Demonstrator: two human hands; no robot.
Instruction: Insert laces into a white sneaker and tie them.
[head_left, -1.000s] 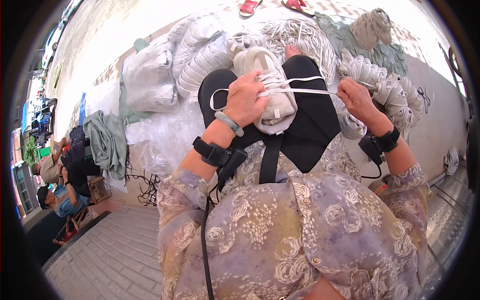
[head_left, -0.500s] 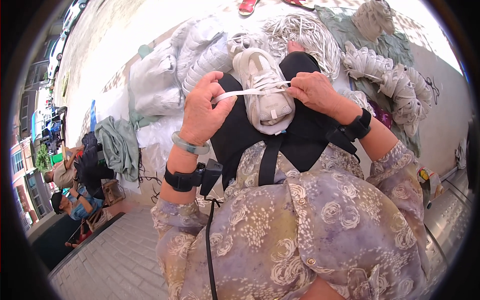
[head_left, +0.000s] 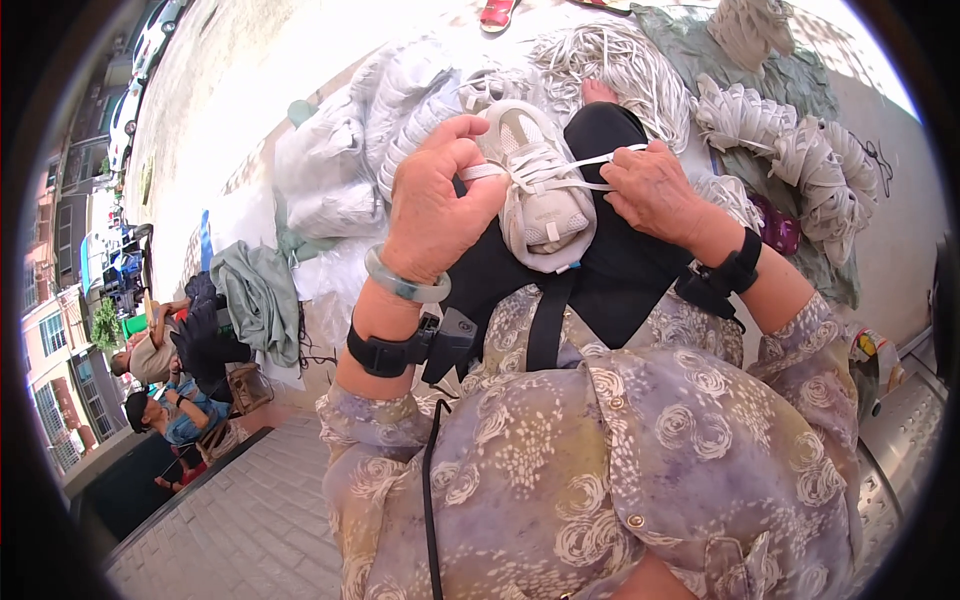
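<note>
A pale grey-white sneaker rests between my knees on the black trousers, its heel end with the opening toward my body. White shoelace crosses over its front. My left hand pinches a stretch of lace just left of the shoe. On the other side, my right hand is closed on lace too, and two strands run taut from the shoe to its fingers. The fingertips of my right hand are partly hidden by the hand itself.
A heap of loose white laces lies beyond the shoe. Bundled sneakers sit on a green sheet at right; white plastic-wrapped bundles are at left. A grey-green cloth lies farther left, near two seated people.
My left hand has moved in closer to the shoe. My right hand has shifted slightly outward, and a second strand now shows stretched to it.
</note>
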